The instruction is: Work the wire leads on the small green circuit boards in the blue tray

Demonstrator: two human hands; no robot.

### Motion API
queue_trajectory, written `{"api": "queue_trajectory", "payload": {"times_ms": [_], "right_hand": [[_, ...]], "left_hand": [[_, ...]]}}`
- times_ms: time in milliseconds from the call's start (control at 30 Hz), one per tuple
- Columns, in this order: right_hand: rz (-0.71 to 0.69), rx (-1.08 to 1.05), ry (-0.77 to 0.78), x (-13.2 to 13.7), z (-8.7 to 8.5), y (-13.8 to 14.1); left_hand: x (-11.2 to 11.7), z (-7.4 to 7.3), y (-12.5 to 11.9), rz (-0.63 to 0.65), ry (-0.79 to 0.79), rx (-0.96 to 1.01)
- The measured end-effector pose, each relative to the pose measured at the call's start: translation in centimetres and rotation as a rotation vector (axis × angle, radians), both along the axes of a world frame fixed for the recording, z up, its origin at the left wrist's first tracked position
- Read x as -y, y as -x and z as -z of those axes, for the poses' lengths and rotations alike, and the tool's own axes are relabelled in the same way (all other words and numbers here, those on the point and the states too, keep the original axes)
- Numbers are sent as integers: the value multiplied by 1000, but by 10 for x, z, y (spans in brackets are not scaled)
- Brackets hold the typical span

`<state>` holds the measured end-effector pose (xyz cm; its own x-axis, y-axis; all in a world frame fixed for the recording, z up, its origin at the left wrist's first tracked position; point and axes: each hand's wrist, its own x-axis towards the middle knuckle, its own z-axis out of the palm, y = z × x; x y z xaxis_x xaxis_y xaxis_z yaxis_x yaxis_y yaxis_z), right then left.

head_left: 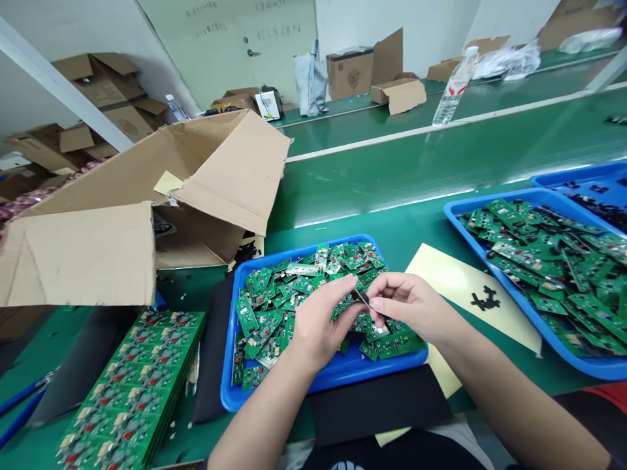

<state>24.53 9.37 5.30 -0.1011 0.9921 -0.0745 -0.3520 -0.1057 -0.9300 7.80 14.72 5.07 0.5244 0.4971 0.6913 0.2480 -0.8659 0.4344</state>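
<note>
Above the near blue tray, my two hands meet over a small circuit board, seen nearly edge-on with a dark part on it. My left hand is closed around its left side, thumb raised. Thumb and forefinger of my right hand pinch its right edge. Fingers hide most of the board. Loose green circuit boards with red and black components fill the tray beneath. Right of my hands, small black pieces lie on a pale yellow sheet.
Stacked board panels and blue-handled pliers lie left. An open cardboard box stands behind them. Another blue tray of boards sits right, with a tray of black parts beyond. A water bottle stands on the back ledge.
</note>
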Motion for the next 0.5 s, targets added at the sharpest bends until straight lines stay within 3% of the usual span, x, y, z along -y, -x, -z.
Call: {"api": "queue_trajectory", "payload": {"times_ms": [200,400,500], "right_hand": [[85,195,-99,2,-2,-1],[221,598,-251,6,-3,3],[253,690,-323,5,-4,6]], "left_hand": [[-1,0,0,47,36,-12],[1,3,-2,89,195,1],[4,4,-4,126,250,-1]]}}
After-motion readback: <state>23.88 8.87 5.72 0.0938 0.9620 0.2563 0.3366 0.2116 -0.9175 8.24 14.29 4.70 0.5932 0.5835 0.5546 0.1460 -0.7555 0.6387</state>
